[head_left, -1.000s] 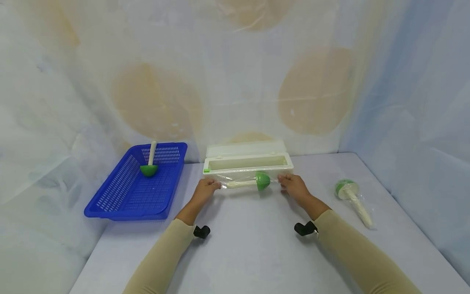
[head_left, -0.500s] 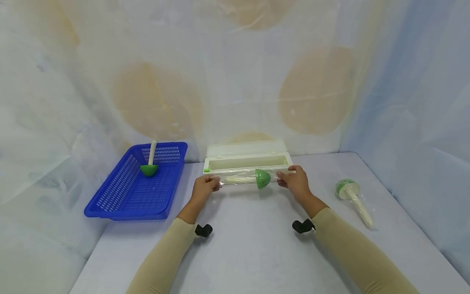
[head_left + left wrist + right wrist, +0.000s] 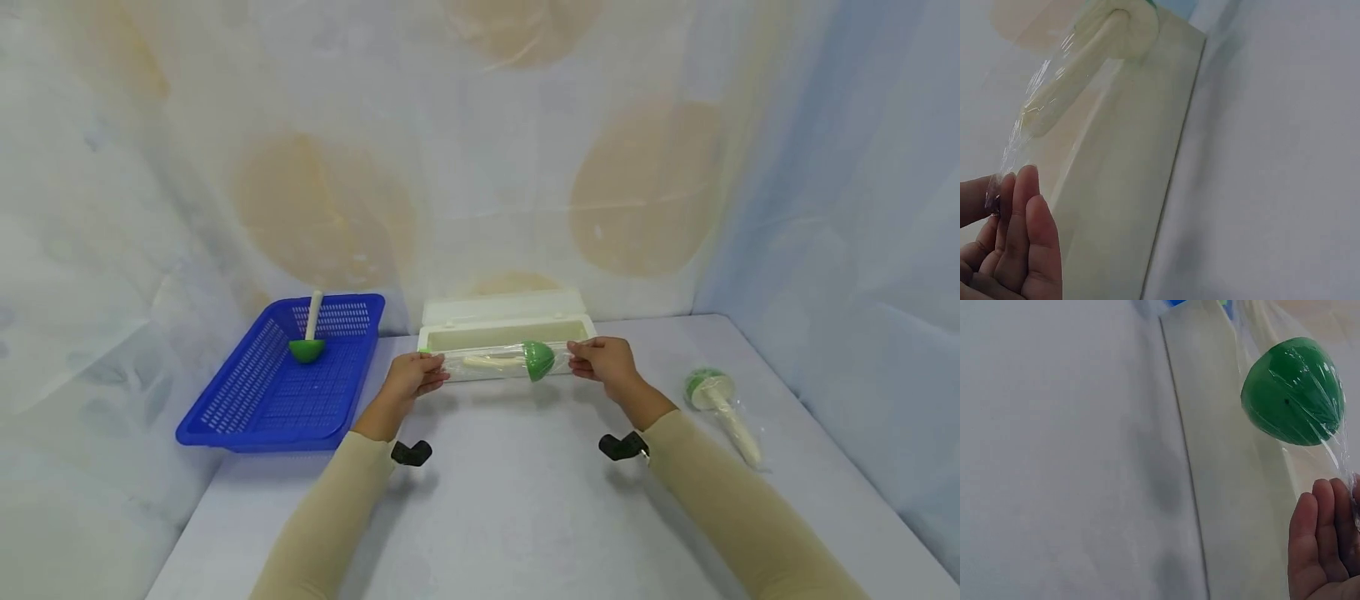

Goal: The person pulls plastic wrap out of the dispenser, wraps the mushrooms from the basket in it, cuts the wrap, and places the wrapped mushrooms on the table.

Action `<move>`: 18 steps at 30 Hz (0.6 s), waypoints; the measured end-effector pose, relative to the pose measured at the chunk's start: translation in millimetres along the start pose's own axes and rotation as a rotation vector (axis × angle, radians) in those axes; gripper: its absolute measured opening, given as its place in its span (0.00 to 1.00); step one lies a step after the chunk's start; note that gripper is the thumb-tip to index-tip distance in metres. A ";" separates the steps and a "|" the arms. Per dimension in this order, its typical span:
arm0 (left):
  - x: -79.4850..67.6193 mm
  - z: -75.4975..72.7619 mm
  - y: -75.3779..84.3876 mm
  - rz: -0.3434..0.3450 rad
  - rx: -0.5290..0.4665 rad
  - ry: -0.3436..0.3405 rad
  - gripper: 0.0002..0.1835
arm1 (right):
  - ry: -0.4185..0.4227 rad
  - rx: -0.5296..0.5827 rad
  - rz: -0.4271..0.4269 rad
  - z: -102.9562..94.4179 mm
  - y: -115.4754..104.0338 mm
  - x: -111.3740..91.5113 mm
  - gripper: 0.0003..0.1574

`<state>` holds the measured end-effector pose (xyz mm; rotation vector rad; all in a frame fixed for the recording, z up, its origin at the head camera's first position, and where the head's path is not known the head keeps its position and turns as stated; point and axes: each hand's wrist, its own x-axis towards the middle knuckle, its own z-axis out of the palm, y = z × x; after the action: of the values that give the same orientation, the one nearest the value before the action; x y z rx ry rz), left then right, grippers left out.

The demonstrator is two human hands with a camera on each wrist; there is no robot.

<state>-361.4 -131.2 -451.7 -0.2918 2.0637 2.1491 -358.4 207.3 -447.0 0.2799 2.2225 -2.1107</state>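
Above the front edge of a long white lidded box (image 3: 498, 327), a mushroom-shaped piece with a green dome (image 3: 538, 360) and a cream stem (image 3: 493, 362) hangs level inside clear plastic film. My left hand (image 3: 408, 379) pinches the film at the stem end; the left wrist view shows it gathered between thumb and fingers. At the dome end my right hand (image 3: 606, 363) pinches the other end, twisted together in the right wrist view, where the thumb is mostly cut off. The box's lid (image 3: 502, 307) is raised at the back.
On the left stands a blue perforated basket (image 3: 351, 392), with an unwrapped green-and-cream piece (image 3: 307, 350) leaning in it. A second film-wrapped piece (image 3: 723, 408) lies on the table at the right. Patterned sheeting (image 3: 480, 167) hangs behind and on both sides.
Both hands have raised the wrapped piece slightly, so it now overlaps the box front higher up. The film looks pulled straighter between them. Basket, box and the right-hand piece stay put.
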 end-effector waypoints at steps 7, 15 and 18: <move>12.3 2.4 14.8 0.014 -0.003 0.010 0.09 | 0.036 -0.152 -0.055 -3.6 -15.8 6.3 0.19; 13.6 1.7 27.9 0.013 -0.008 0.042 0.09 | 0.033 -0.107 -0.091 -3.9 -32.6 8.6 0.16; 15.4 2.6 33.7 0.021 -0.016 0.037 0.10 | 0.038 -0.093 -0.094 -5.4 -37.6 8.2 0.15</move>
<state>-384.5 -130.5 -422.7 -0.3150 2.0792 2.1891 -372.6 211.8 -411.1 0.2164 2.3926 -2.0549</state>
